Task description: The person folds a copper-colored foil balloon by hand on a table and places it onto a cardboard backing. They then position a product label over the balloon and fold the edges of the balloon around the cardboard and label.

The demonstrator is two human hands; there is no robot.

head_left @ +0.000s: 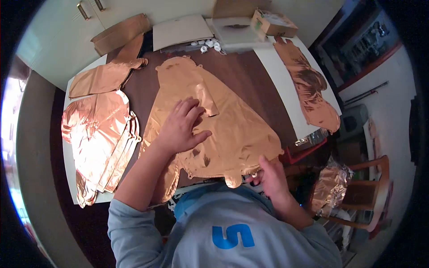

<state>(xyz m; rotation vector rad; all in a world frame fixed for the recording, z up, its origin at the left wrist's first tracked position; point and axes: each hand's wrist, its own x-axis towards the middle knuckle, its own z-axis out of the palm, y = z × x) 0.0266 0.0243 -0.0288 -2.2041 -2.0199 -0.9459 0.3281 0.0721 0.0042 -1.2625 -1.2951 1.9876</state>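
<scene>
A large flat copper-coloured foil piece [232, 129] lies across the middle of the dark table, its tabbed lower edge near my body. My left hand [183, 125] rests on it with the fingers apart, beside a small rolled or folded foil flap [206, 100]. At the lower right corner of the foil, my right hand [270, 176] pinches its edge between thumb and fingers. Another foil part [169, 181] hangs at the table's front edge, below my left forearm.
Stacked foil pieces [96, 129] cover the left side. More foil [308, 85] lies at the right on a white surface. Small white rolls [209, 43], a white board [181, 32] and an open box [275, 23] are at the back. A chair [380, 192] stands right, holding crumpled foil [330, 187].
</scene>
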